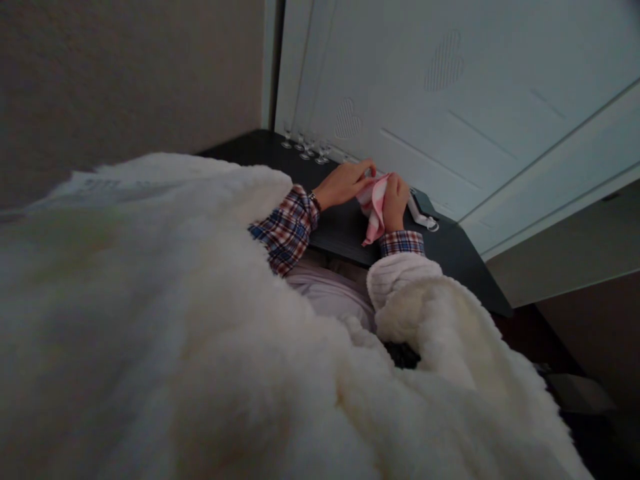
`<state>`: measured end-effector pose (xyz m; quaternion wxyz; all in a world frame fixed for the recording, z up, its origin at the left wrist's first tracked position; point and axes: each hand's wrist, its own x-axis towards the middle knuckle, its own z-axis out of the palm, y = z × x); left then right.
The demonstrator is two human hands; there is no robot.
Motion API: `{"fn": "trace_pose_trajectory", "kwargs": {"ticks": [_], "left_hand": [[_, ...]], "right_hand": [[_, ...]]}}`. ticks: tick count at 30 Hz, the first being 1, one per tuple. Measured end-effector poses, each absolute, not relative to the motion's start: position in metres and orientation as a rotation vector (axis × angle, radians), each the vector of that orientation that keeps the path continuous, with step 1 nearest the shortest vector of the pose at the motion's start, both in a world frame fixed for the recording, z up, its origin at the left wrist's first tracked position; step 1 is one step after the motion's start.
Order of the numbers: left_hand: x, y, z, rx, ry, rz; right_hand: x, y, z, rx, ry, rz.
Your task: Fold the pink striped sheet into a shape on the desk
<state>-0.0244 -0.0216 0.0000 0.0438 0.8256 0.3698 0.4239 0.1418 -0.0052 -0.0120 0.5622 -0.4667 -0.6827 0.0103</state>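
My right hand (396, 200) is closed on a pink and white cloth (374, 208), whose loose end hangs down over the dark table. My left hand (345, 184) meets the cloth from the left, fingers curled and thumb and fingertips close together at its upper edge. Something small may be between those fingers, but it is too dim and covered to make out. Both hands are just above the table. To the left of my left hand, several small clear stemmed glasses (307, 151) stand upright near the back edge.
The dark table (335, 230) runs along a white panel (400, 87) with embossed hearts. Right of my right hand lie a dark flat object (425, 203) and a white item (419, 213) with a ring. My fluffy white sleeves (200, 300) fill much of the foreground.
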Motion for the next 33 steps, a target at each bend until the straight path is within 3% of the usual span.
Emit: {"fn": "trace_pose_trajectory", "kwargs": {"ticks": [33], "left_hand": [[-0.0237,-0.0262,0.0075,2.376,1.300,1.388]], "right_hand": [[0.1393,-0.0034,-0.0173,-1.118,-1.771,0.040]]}}
